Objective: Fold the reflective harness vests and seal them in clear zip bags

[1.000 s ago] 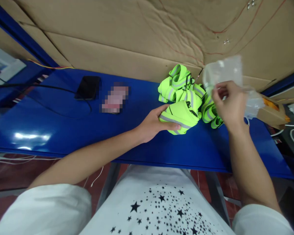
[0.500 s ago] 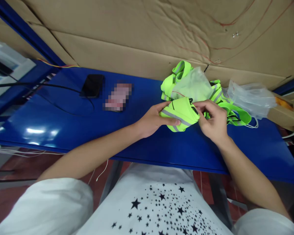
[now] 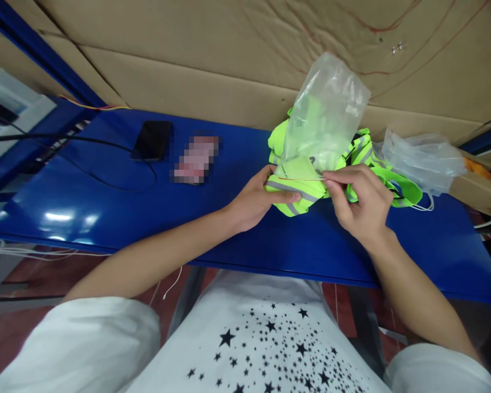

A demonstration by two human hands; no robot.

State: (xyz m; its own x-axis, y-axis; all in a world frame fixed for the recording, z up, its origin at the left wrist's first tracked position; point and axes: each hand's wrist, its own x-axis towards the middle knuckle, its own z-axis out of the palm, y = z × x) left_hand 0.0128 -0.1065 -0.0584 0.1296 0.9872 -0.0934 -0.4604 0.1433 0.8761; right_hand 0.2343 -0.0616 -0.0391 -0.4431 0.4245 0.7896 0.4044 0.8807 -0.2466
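Note:
My left hand (image 3: 254, 202) is closed round a folded neon-yellow reflective strap bundle (image 3: 297, 204) with grey stripes, its thumb lying across the front. My right hand (image 3: 362, 202) pinches the red-lined edge of a clear plastic zip bag (image 3: 329, 109). That edge lies over the upper part of the bundle, and the bag stands up beyond it. Whether any of the bundle is inside the bag I cannot tell. Behind the bag, more neon reflective straps (image 3: 276, 143) lie on the table, partly hidden.
On the blue table (image 3: 167, 218), a black phone (image 3: 153, 141) and a blurred pinkish item (image 3: 196, 159) lie to the left, near a black cable (image 3: 102, 143). Further clear bags (image 3: 423, 158) and a cardboard box (image 3: 485, 188) sit at the right. A cardboard-covered panel (image 3: 208, 76) borders the back.
My right hand has gone from the bundle's right end to the bag's edge. The bag, previously lying crumpled on the straps, is now raised and drawn over the bundle's top.

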